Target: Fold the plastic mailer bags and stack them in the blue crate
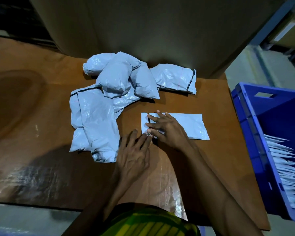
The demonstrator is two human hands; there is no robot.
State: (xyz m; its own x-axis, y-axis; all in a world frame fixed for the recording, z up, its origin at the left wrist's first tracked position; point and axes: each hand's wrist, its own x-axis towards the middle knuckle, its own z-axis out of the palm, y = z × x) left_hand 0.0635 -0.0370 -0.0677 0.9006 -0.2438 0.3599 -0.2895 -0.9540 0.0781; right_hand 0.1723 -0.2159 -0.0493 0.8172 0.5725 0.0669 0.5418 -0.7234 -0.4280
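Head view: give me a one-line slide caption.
Both hands, left hand and right hand, press a mailer bag flat on the table, blue crate alongside.

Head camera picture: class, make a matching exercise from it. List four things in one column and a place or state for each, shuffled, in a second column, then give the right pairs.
Things
1. flat bag
2. pile of bags
3. blue crate
4. folded bags

Places or states
A. standing packed in a row inside the crate
B. under the right hand, on the table
C. crumpled, at the back and left of the table
D. beside the table's right edge

Pairs: 1-B, 2-C, 3-D, 4-A
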